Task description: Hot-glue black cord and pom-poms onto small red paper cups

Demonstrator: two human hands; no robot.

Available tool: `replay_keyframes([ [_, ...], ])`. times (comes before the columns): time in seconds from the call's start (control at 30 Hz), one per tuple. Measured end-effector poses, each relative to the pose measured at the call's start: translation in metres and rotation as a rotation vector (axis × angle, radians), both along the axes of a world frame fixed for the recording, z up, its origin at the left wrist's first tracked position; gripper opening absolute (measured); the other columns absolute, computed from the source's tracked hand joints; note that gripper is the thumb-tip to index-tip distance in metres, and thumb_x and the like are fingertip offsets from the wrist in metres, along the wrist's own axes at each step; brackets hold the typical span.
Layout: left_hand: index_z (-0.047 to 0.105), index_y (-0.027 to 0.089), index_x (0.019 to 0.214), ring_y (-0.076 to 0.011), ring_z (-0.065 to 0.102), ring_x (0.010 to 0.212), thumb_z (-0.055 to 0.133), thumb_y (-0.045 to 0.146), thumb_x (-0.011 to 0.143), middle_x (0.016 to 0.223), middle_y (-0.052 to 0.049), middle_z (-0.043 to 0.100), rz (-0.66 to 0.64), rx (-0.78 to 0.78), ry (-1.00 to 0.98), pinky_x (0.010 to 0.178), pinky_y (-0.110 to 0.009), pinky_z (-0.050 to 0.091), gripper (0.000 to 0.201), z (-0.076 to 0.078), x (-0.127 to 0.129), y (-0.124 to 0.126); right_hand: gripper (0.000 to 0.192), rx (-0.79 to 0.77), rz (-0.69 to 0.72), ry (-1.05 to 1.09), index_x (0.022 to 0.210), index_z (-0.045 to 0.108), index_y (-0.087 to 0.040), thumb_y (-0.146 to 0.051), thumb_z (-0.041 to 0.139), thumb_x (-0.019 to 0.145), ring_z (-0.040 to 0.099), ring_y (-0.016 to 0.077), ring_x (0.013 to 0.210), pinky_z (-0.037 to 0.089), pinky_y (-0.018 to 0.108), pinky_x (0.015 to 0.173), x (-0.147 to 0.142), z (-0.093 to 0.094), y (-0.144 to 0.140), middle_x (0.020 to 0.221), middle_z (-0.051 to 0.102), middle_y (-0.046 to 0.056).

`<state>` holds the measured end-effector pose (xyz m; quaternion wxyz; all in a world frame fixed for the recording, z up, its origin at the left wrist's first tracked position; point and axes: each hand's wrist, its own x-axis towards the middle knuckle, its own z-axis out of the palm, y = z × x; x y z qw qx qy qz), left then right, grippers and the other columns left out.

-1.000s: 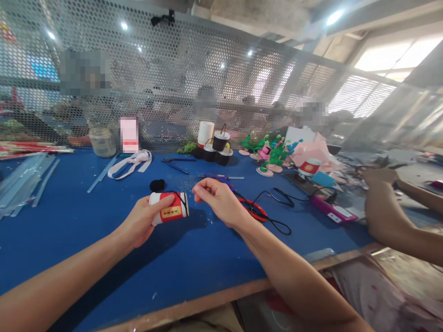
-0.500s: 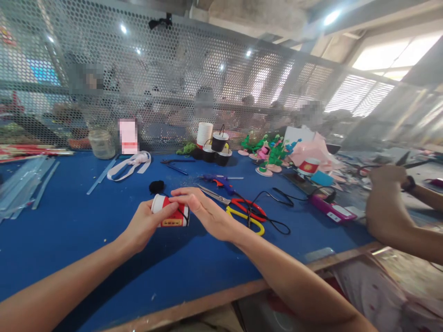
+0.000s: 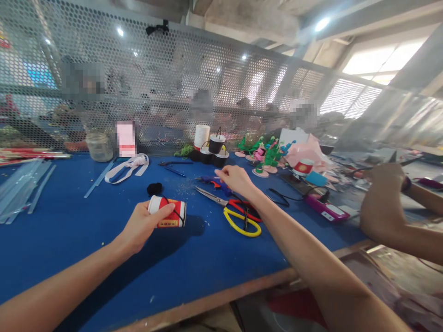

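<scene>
Gripping a small red-and-white paper cup point(image 3: 167, 212) sideways, the left hand point(image 3: 141, 226) wraps fingers round it w/ thumb on top, approx 9 o'clock of the scissors point(image 3: 238, 212) on the blue table point(image 3: 69, 230), prob. to keep its black cord in reach. At 12 o'clock of the scissors, the right hand point(image 3: 237, 179) hovers half-curled over the blue glue gun point(image 3: 213, 180), holding nothing; a co-worker's arm point(image 3: 384, 207) sits at 3 o'clock.
</scene>
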<state>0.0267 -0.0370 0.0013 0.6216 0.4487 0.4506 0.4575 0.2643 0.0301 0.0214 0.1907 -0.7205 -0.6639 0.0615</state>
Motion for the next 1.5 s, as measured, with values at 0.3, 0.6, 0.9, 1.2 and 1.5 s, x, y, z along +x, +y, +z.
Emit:
replay_keyframes([
  [0.3,0.068,0.013,0.068,-0.0100,0.061,0.052,0.074,0.027,0.056,0.056,0.001,0.068,0.021,0.043,0.020,0.055,-0.018,0.050,0.020,-0.003,-0.001,0.004,0.018,-0.157,-0.095,0.018,0.081,0.063,-0.008,-0.012,0.060,0.064,0.062,0.0252,0.082,0.041,0.024,0.060,0.010,-0.038,0.026,0.086,0.066,0.017],
  [0.6,0.067,0.014,0.066,-0.0110,0.062,0.051,0.074,0.026,0.055,0.055,0.002,0.068,0.088,0.106,0.041,0.052,-0.018,0.049,0.018,0.005,-0.003,0.005,0.018,-0.008,0.169,0.668,0.086,0.055,-0.011,-0.023,0.055,0.073,0.058,0.0110,0.058,0.046,0.022,0.054,0.002,0.007,-0.014,0.070,0.062,0.004],
  [0.9,0.065,0.013,0.061,-0.0114,0.059,0.049,0.074,0.029,0.054,0.054,0.000,0.067,0.147,0.117,0.146,0.050,-0.020,0.046,0.019,0.005,-0.007,0.012,0.021,0.005,0.515,0.856,0.082,0.057,-0.011,-0.028,0.058,0.070,0.059,0.0098,0.055,0.050,0.023,0.050,-0.033,0.018,-0.068,0.080,0.064,0.007],
  [1.2,0.063,0.012,0.063,-0.0126,0.058,0.050,0.072,0.032,0.055,0.055,-0.002,0.066,0.196,0.134,0.213,0.049,-0.022,0.043,0.023,0.004,-0.012,0.018,0.020,0.012,0.464,0.512,0.071,0.059,-0.016,-0.035,0.053,0.075,0.047,0.0085,0.037,0.040,0.020,0.039,-0.038,0.001,-0.087,0.042,0.049,-0.005],
  [1.5,0.062,0.013,0.059,-0.0149,0.059,0.051,0.072,0.031,0.053,0.053,-0.002,0.065,0.218,0.149,0.221,0.050,-0.024,0.044,0.021,0.006,-0.012,0.017,0.017,0.095,0.492,0.284,0.067,0.059,-0.019,-0.032,0.052,0.076,0.052,0.0138,0.046,0.041,0.024,0.048,-0.039,0.001,-0.090,0.040,0.049,-0.004],
])
